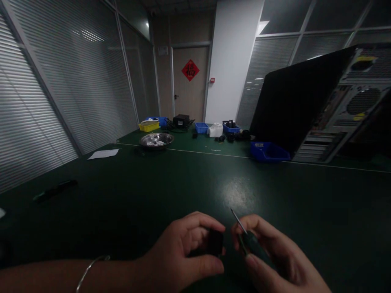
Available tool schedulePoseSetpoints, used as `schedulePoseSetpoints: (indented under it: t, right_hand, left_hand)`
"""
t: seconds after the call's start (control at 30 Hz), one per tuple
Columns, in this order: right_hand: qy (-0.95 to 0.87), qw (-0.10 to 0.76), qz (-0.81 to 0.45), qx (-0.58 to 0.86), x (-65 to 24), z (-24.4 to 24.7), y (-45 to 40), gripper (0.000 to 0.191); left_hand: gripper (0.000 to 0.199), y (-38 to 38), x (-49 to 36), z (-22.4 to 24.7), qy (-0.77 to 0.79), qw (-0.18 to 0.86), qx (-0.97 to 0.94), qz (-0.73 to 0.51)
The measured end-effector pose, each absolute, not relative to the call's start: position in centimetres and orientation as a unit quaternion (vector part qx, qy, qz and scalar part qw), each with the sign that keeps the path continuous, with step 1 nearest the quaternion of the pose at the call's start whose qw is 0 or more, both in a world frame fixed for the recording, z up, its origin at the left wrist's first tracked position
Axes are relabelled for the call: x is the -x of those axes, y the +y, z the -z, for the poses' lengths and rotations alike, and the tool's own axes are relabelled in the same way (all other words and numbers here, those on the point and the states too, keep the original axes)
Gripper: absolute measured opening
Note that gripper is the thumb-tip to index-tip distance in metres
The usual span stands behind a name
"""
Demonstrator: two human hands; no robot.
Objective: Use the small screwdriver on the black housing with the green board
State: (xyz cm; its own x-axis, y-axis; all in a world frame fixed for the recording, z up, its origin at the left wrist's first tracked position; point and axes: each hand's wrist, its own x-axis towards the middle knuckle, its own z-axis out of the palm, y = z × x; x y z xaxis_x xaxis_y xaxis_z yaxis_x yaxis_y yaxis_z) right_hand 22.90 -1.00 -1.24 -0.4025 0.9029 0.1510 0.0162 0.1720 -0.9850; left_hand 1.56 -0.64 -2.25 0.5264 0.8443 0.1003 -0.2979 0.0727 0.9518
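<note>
My left hand (pixel 189 248) is closed around a small black boxy piece (pixel 215 242), held between the curled fingers and the thumb. Its details are lost in the dim light. In my right hand (pixel 275 252) is a screwdriver (pixel 253 244) with a dark green handle, its thin metal shaft pointing up and to the left. A thin greenish flat piece (pixel 242 243) also shows between that hand's thumb and fingers; I cannot make out what it is. The two hands are apart, close together above the dark green tabletop (pixel 146 191).
A metal bowl (pixel 156 141) with small pale items stands beyond my left hand. A dark green tool-like object (pixel 55 190) and white paper (pixel 103 154) lie left. A blue bin (pixel 269 152) sits beside a computer case (pixel 305 101). Small bins, a black box (pixel 181 121) and cables line the back.
</note>
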Motion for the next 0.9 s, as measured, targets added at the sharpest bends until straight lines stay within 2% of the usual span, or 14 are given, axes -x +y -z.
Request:
schedulePoseSetpoints:
  t: [0.1, 0.23, 0.5, 0.9]
  right_hand:
    - [-0.690, 0.393, -0.470, 0.386, -22.6, 0.7, -0.6, 0.014]
    - [-0.681, 0.417, -0.431, 0.420, -21.6, 0.2, -0.8, 0.017]
    - [-0.680, 0.441, -0.395, 0.432, -19.2, 0.3, -1.7, 0.014]
    - [-0.757, 0.377, -0.364, 0.390, -20.6, 1.6, -1.7, 0.026]
  left_hand:
    - [0.040, -0.8, -1.4, 1.9, 0.269, 0.699, -0.521, -0.409]
    - [0.053, -0.9, -1.3, 1.7, 0.308, 0.698, -0.484, -0.428]
    - [0.046, -0.9, -1.2, 1.5, 0.309, 0.689, -0.491, -0.435]
    - [0.044, -0.6, -1.5, 2.6, 0.320, 0.708, -0.500, -0.382]
